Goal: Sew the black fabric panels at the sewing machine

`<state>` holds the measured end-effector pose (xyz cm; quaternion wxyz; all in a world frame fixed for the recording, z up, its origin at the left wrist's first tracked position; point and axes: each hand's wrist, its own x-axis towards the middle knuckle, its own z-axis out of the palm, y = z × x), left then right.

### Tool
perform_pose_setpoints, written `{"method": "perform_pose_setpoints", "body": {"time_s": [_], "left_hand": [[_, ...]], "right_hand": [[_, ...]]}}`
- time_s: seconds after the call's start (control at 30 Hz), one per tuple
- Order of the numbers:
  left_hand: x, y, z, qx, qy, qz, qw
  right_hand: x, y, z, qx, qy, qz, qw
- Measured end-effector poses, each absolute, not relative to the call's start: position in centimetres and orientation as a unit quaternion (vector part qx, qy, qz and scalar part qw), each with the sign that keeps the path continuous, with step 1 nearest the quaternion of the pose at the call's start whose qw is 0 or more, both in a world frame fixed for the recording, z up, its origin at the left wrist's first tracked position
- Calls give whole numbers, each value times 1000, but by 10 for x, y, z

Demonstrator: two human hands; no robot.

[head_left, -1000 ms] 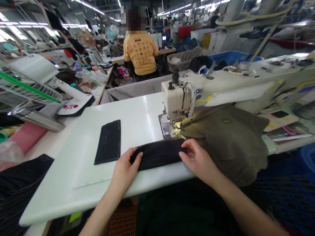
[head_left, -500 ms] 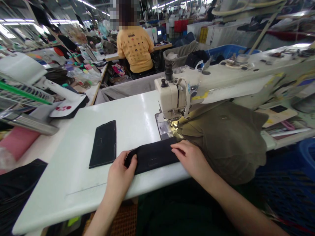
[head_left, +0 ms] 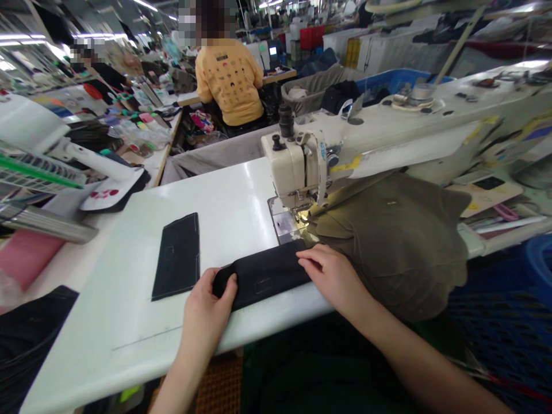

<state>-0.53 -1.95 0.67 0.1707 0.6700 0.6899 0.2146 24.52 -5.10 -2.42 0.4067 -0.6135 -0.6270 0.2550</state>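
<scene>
A black fabric piece [head_left: 267, 273] with a small stitched rectangle lies along the front edge of the white sewing table. My left hand [head_left: 211, 302] pinches its left end between thumb and fingers, where the cloth curls up. At the opposite end, my right hand [head_left: 330, 276] is closed with its fingertips on the fabric. Just beyond stands the sewing machine head [head_left: 288, 167], its needle area lit. Olive-brown cloth [head_left: 397, 241] is bunched under the machine arm, beside my right hand. Another black piece [head_left: 176, 259] with pale edge stitching lies flat, left of my left hand.
A stack of black fabric [head_left: 30, 345] lies at the lower left. Farther left are a metal cylinder [head_left: 52, 221] and a white lamp-like fixture [head_left: 99, 158]. A blue basket [head_left: 504, 333] stands at the lower right. Ahead, a person in a yellow shirt [head_left: 228, 80] sits facing away.
The whole view has shifted slightly. Both hands keep their places on the black fabric piece, which lies a little flatter, its stitched rectangle showing more clearly.
</scene>
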Motion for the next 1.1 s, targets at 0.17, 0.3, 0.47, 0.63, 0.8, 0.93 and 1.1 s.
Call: {"method": "perform_pose_setpoints", "body": {"time_s": [0.17,0.3,0.47,0.63,0.8,0.93,1.1], "left_hand": [[-3,-19,9,668,692,215,167],[-4,-19,9,673,689,211,165],[-4,-18,8,675,687,210,166],[-4,-18,8,674,689,208,167],[-4,-17,7,678,683,210,170],[-4,-17,8,684,673,221,177],[-6,-20,9,675,666,255,190]], "right_hand": [[244,-50,-23,-622,-625,253,398],[245,-50,-22,-619,-633,246,394],[245,-51,-24,-622,-632,240,396],[245,-51,-24,-622,-630,248,393],[245,-49,-22,-635,-629,246,375],[245,-48,-20,-641,-642,234,350],[245,-51,-24,-637,-655,200,354]]}}
